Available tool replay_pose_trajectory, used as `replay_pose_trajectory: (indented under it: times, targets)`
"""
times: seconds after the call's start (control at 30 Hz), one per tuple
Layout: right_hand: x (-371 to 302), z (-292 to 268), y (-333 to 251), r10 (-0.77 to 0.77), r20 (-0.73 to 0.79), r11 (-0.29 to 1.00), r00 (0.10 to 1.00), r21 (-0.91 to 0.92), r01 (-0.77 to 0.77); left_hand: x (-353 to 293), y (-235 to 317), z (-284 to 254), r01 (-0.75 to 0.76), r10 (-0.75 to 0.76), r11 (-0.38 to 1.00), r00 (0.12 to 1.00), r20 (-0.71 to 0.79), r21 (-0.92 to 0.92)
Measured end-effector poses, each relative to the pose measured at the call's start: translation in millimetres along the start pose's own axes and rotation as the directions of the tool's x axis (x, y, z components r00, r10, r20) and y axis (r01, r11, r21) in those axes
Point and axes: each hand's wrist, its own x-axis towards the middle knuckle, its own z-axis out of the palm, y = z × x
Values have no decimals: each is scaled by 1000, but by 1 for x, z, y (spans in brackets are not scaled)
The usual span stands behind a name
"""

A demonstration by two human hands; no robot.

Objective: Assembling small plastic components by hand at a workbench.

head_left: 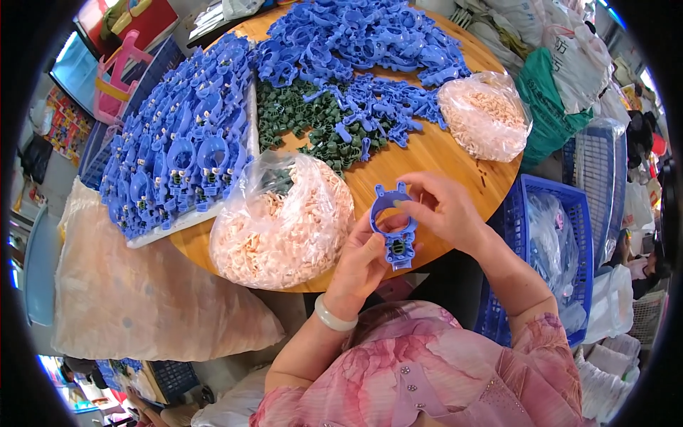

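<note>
On the counter [427, 160], a tray [178, 225] of parts [181, 135] lies left, a heap [370, 35] at the far side, a second heap [292, 110] between that and the front bag [284, 231], another bag [485, 117] right. Right of the front bag, a held piece [400, 249] sits between left hand [359, 263] and right hand [445, 213]. A sack [149, 292] lies left of the counter, a crate [556, 186] right.

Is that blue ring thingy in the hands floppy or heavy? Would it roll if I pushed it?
The blue ring piece is probably stiff: its hoop looks unbent while held. It's likely light, since the band seems thin around an open middle. It probably won't roll smoothly, because nubs and a blocky end stick out.
</note>
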Motion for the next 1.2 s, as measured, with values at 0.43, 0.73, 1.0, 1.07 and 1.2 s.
replay_pose_trajectory:
  times: [0.43, 0.73, 1.0, 1.07, 1.2]
  targets:
    - [22, -4, 0, 91, 134, 988, 987, 110, -106, -3, 3, 1, -30, 32, 997, 999, 25, -75]
    - [102, 62, -51, -525, 386, 767, 758, -171, 618, -1, -4, -7, -19, 18, 994, 1000, -17, -106]
    - [149, 126, -52, -208, 697, 702, 686, -381, 601, 2, -11, -15, -1, 11, 985, 998, 58, -171]
    - [150, 127, -58, -144, 726, 695, 673, -410, 591, 3, -10, -17, 8, 4, 984, 998, 64, -180]
    - [149, 118, -53, -219, 650, 816, 728, -287, 501, 3, -5, -12, 3, 6, 987, 999, 53, -161]
